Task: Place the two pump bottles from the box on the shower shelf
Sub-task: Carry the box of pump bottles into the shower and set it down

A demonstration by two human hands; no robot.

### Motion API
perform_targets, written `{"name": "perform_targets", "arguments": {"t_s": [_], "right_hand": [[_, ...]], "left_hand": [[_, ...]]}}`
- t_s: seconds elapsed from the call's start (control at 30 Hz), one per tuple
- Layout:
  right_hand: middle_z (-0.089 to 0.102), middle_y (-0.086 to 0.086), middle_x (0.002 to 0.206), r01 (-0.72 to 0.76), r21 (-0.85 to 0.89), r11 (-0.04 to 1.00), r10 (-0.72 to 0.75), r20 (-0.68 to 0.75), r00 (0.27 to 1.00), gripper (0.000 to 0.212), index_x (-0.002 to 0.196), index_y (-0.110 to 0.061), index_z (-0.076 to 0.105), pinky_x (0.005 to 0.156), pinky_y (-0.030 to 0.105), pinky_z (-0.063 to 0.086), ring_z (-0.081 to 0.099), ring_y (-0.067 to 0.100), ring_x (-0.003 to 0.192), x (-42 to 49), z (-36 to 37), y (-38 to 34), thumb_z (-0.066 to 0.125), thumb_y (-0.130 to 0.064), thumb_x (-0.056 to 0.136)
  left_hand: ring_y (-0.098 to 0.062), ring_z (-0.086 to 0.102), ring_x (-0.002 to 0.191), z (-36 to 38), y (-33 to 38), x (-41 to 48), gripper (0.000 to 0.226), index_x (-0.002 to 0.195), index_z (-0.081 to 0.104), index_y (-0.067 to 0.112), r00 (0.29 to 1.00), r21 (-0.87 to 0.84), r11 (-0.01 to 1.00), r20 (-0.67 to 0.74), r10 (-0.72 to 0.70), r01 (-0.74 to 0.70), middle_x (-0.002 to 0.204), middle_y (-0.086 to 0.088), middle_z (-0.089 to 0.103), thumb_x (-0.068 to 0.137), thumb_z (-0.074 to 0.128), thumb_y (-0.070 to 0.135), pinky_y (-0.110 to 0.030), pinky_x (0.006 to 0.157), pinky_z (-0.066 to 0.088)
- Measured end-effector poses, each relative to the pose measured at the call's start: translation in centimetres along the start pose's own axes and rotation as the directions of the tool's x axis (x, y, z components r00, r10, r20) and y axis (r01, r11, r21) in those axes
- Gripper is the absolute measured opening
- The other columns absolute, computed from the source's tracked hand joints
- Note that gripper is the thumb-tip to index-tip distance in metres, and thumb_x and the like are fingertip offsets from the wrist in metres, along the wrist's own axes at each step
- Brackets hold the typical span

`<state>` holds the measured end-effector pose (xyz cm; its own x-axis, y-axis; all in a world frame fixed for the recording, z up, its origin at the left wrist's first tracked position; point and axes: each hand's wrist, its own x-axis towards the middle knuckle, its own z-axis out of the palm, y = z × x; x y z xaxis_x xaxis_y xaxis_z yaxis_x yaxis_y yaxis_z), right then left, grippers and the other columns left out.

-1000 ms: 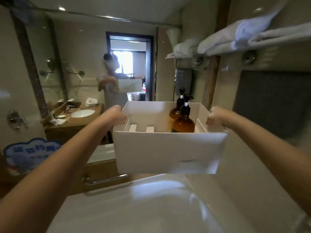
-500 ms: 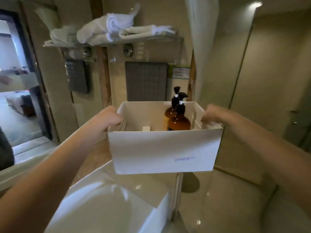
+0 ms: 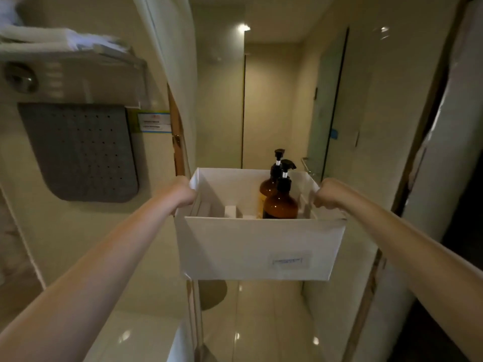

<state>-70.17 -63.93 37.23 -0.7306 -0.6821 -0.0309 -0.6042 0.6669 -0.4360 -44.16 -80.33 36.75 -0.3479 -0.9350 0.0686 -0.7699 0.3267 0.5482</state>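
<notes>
Both pump bottles (image 3: 280,197) stood upright inside the white box (image 3: 257,246), at its 2 o'clock corner, the left hand (image 3: 184,192) and right hand (image 3: 326,194) gripping opposite walls; neither bottle was shelved yet.

The view has swung right from the mirror to the shower doorway (image 3: 274,108), the box (image 3: 257,246) carried along.
</notes>
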Motion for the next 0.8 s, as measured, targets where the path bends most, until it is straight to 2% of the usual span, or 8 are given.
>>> {"name": "perform_targets", "arguments": {"t_s": [0.13, 0.2, 0.3, 0.37, 0.43, 0.6, 0.67, 0.8], "right_hand": [[0.056, 0.010, 0.066, -0.086, 0.023, 0.996, 0.086, -0.021, 0.996, 0.020, 0.065, -0.003, 0.055, 0.050, 0.025, 0.038, 0.053, 0.023, 0.059, 0.6, -0.3, 1.5, 0.061, -0.010, 0.083], [0.060, 0.012, 0.077, -0.102, 0.046, 0.994, 0.104, -0.028, 0.994, 0.010, 0.079, 0.000, 0.061, 0.058, 0.027, 0.043, 0.057, 0.026, 0.068, 0.9, -0.3, 1.7, 0.062, -0.009, 0.083], [0.064, 0.015, 0.090, -0.125, 0.051, 0.991, 0.127, -0.037, 0.991, 0.021, 0.100, 0.002, 0.064, 0.070, 0.034, 0.049, 0.063, 0.030, 0.084, 1.7, -0.1, 1.8, 0.062, -0.010, 0.082], [0.065, 0.016, 0.093, -0.144, 0.032, 0.989, 0.145, -0.036, 0.989, 0.024, 0.103, 0.003, 0.063, 0.071, 0.035, 0.050, 0.064, 0.030, 0.088, 2.2, 0.0, 1.7, 0.062, -0.011, 0.083], [0.066, 0.017, 0.094, -0.150, 0.035, 0.988, 0.152, -0.038, 0.988, 0.026, 0.105, 0.004, 0.063, 0.071, 0.035, 0.050, 0.065, 0.031, 0.088, 2.9, 0.2, 1.5, 0.062, -0.011, 0.084], [0.067, 0.020, 0.106, -0.167, 0.048, 0.985, 0.169, -0.052, 0.984, 0.029, 0.110, 0.005, 0.062, 0.085, 0.039, 0.052, 0.065, 0.034, 0.097, 4.6, 0.8, 1.0, 0.061, -0.011, 0.085], [0.068, 0.021, 0.105, -0.160, 0.046, 0.986, 0.162, -0.061, 0.985, 0.029, 0.108, 0.006, 0.063, 0.082, 0.038, 0.051, 0.065, 0.035, 0.097, 5.6, 0.9, 0.9, 0.061, -0.010, 0.084], [0.067, 0.019, 0.099, -0.156, 0.005, 0.988, 0.156, -0.060, 0.986, 0.028, 0.106, 0.005, 0.064, 0.072, 0.035, 0.048, 0.065, 0.034, 0.092, 7.8, 0.8, 0.6, 0.061, -0.010, 0.084]], "left_hand": [[-0.038, 0.058, 0.098, 1.2, 1.4, 2.3, 0.032, 0.111, 0.056, -0.005, 0.996, 0.038, 0.996, 0.015, 0.083, -0.083, 0.111, -0.024, 0.060, 0.081, 0.052, 0.005, -0.031, 0.069, 0.040], [-0.035, 0.058, 0.089, 1.5, 1.7, 3.4, 0.031, 0.109, 0.056, -0.004, 0.994, 0.043, 0.994, 0.037, 0.101, -0.103, 0.105, -0.023, 0.060, 0.080, 0.051, 0.005, -0.029, 0.064, 0.039], [-0.036, 0.058, 0.089, 2.2, 1.9, 5.0, 0.034, 0.112, 0.056, -0.004, 0.990, 0.025, 0.992, 0.068, 0.122, -0.124, 0.102, -0.021, 0.060, 0.080, 0.050, 0.005, -0.030, 0.064, 0.040], [-0.036, 0.059, 0.089, 2.7, 1.8, 6.2, 0.035, 0.111, 0.057, -0.006, 0.988, 0.017, 0.990, 0.065, 0.137, -0.139, 0.098, -0.024, 0.061, 0.079, 0.050, 0.005, -0.029, 0.057, 0.037], [-0.038, 0.060, 0.095, 3.1, 1.7, 7.1, 0.035, 0.111, 0.055, -0.011, 0.988, 0.018, 0.989, 0.049, 0.148, -0.150, 0.105, -0.027, 0.061, 0.080, 0.050, 0.003, -0.028, 0.049, 0.029], [-0.036, 0.060, 0.090, 3.5, 2.0, 9.2, 0.034, 0.111, 0.054, -0.011, 0.981, 0.046, 0.981, 0.044, 0.189, -0.191, 0.108, -0.026, 0.061, 0.081, 0.050, 0.004, -0.027, 0.047, 0.026], [-0.034, 0.059, 0.084, 3.7, 2.2, 10.3, 0.037, 0.115, 0.052, -0.010, 0.979, 0.051, 0.979, 0.059, 0.194, -0.197, 0.109, -0.025, 0.060, 0.081, 0.049, 0.003, -0.027, 0.047, 0.025], [-0.037, 0.057, 0.100, 4.4, 2.6, 12.2, 0.036, 0.116, 0.052, -0.008, 0.980, 0.043, 0.982, 0.082, 0.179, -0.183, 0.111, -0.025, 0.059, 0.082, 0.048, 0.004, -0.029, 0.053, 0.027]]}}
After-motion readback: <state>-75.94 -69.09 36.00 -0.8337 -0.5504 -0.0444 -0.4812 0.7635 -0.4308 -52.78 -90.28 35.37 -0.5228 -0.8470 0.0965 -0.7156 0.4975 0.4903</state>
